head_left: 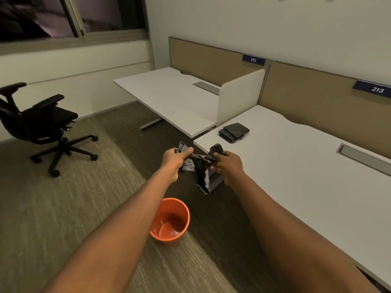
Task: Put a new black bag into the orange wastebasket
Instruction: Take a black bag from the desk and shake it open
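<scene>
A crumpled black bag [198, 166] is stretched between my two hands in the air, its loose end hanging down. My left hand [175, 160] grips its left end and my right hand [227, 166] grips its right end, both arms held out in front of me. The orange wastebasket [184, 210] stands upright and empty on the carpet below and a little nearer to me, between my forearms. A pile of folded black bags [233, 132] lies on the near corner of the white desk.
The white desk [296, 166] marked 213 runs along my right, with a second desk [169, 96] marked 212 beyond a white divider [239, 96]. A black office chair [40, 121] stands on the carpet at the left, below a window.
</scene>
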The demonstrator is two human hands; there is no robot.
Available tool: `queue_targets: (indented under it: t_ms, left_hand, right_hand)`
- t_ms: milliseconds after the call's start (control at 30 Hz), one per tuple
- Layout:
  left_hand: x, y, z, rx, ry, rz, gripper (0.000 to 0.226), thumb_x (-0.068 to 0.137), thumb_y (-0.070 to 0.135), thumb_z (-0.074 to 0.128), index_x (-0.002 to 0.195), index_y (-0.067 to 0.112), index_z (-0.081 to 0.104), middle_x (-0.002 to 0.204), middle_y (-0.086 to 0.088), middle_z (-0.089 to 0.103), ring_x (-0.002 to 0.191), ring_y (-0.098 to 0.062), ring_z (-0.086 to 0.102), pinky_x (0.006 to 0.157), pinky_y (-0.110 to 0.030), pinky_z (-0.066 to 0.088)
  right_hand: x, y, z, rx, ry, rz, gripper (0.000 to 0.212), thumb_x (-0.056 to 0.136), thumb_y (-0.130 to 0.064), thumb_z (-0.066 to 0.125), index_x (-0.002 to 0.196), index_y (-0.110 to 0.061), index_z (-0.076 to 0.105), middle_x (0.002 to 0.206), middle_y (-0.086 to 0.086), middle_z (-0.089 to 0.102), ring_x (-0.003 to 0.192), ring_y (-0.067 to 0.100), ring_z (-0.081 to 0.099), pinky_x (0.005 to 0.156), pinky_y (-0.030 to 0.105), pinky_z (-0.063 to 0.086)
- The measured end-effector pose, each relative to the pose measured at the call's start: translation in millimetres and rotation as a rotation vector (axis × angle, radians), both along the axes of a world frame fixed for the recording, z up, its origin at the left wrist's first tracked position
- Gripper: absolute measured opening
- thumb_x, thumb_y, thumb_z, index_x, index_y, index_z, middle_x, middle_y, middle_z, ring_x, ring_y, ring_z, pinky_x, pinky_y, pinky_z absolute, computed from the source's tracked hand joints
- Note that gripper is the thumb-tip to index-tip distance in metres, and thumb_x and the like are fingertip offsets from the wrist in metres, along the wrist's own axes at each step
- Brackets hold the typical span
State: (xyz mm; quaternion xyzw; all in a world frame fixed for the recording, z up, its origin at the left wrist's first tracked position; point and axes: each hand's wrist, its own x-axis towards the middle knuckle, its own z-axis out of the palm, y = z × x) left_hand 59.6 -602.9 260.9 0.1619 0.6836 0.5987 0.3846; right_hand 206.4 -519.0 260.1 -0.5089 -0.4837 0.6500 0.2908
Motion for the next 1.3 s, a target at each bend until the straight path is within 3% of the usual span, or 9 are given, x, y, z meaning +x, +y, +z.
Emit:
queue_targets:
  t_ms: [100, 200, 333, 567, 667, 767, 867, 1067, 1300]
  left_hand:
    - [-10, -24, -10, -0.041, 0.021, 0.081, 0.025, 0.086, 0.031, 0.077, 0.089, 0.011, 0.063, 0.092, -0.009, 0.07, 0.082, -0.021, 0.068, 0.075, -0.037, 0.06]
    - [-17, -48, -22, -0.076, 0.025, 0.104, 0.051, 0.084, 0.042, 0.076, 0.121, 0.009, 0.064, 0.108, -0.012, 0.072, 0.1, -0.028, 0.07, 0.092, -0.048, 0.058]
    - [-25, -81, -36, -0.062, -0.051, 0.103, 0.029, 0.092, 0.038, 0.068, 0.099, 0.01, 0.07, 0.101, -0.013, 0.076, 0.095, -0.03, 0.073, 0.083, -0.045, 0.06]
    - [-51, -146, -61, -0.191, -0.057, 0.08, 0.024, 0.096, 0.036, 0.062, 0.09, 0.013, 0.067, 0.095, -0.013, 0.073, 0.074, -0.025, 0.066, 0.061, -0.032, 0.048]
    - [-69, -165, -66, -0.333, 0.099, 0.071, 0.018, 0.091, 0.027, 0.068, 0.098, 0.01, 0.065, 0.098, -0.015, 0.071, 0.072, -0.024, 0.062, 0.06, -0.03, 0.046]
    - [-91, -174, -57, -0.44, 0.482, 0.222, 0.031, 0.084, 0.024, 0.066, 0.113, 0.016, 0.059, 0.118, -0.012, 0.062, 0.101, -0.03, 0.063, 0.088, -0.043, 0.054]
    - [-102, -173, -32, -0.267, 0.721, 0.239, 0.036, 0.088, 0.028, 0.06, 0.122, 0.019, 0.062, 0.117, -0.004, 0.062, 0.106, -0.025, 0.062, 0.094, -0.047, 0.052]
    - [-104, -160, 5, -0.209, 0.579, -0.19, 0.033, 0.09, 0.049, 0.062, 0.104, 0.021, 0.074, 0.095, 0.0, 0.075, 0.094, -0.018, 0.07, 0.088, -0.043, 0.058]
    - [-112, -162, -2, -0.111, 0.222, 0.012, 0.009, 0.093, 0.013, 0.067, 0.1, 0.011, 0.072, 0.099, -0.011, 0.075, 0.097, -0.026, 0.072, 0.087, -0.041, 0.06]
  right_hand:
    - [-4, -14, 1, -0.062, 0.095, -0.041, 0.038, 0.1, -0.012, 0.061, 0.136, -0.005, 0.054, 0.103, 0.014, 0.066, 0.093, 0.03, 0.074, 0.092, 0.044, 0.061]
    - [-13, -28, 4, -0.092, 0.158, -0.063, 0.032, 0.1, -0.011, 0.06, 0.131, -0.006, 0.057, 0.103, 0.015, 0.068, 0.108, 0.038, 0.071, 0.095, 0.045, 0.059]
    - [-32, -46, 10, -0.099, 0.193, -0.076, 0.011, 0.1, -0.01, 0.061, 0.091, -0.016, 0.059, 0.108, 0.017, 0.068, 0.11, 0.036, 0.07, 0.094, 0.043, 0.06]
    - [-76, -77, 14, -0.062, 0.231, -0.029, 0.016, 0.099, -0.005, 0.061, 0.088, -0.016, 0.062, 0.11, 0.011, 0.067, 0.112, 0.03, 0.068, 0.091, 0.038, 0.06]
    - [-93, -87, 13, -0.035, 0.199, 0.037, 0.017, 0.098, -0.003, 0.061, 0.113, -0.009, 0.065, 0.118, 0.013, 0.066, 0.102, 0.023, 0.069, 0.083, 0.031, 0.061]
    - [-109, -100, 16, 0.016, 0.123, 0.135, 0.034, 0.097, 0.001, 0.059, 0.129, -0.009, 0.062, 0.117, 0.01, 0.064, 0.105, 0.021, 0.068, 0.085, 0.03, 0.061]
    - [-120, -115, 21, 0.107, 0.018, 0.264, 0.034, 0.098, 0.001, 0.057, 0.126, -0.016, 0.065, 0.111, 0.003, 0.065, 0.102, 0.015, 0.068, 0.083, 0.027, 0.06]
    - [-144, -140, 17, 0.418, -0.184, 0.453, 0.024, 0.097, -0.012, 0.061, 0.117, -0.023, 0.069, 0.104, -0.002, 0.071, 0.094, 0.011, 0.072, 0.082, 0.031, 0.062]
    - [-150, -147, 12, 0.586, -0.284, 0.453, 0.016, 0.096, -0.018, 0.066, 0.11, -0.025, 0.068, 0.096, -0.005, 0.07, 0.084, 0.007, 0.068, 0.06, 0.017, 0.049]
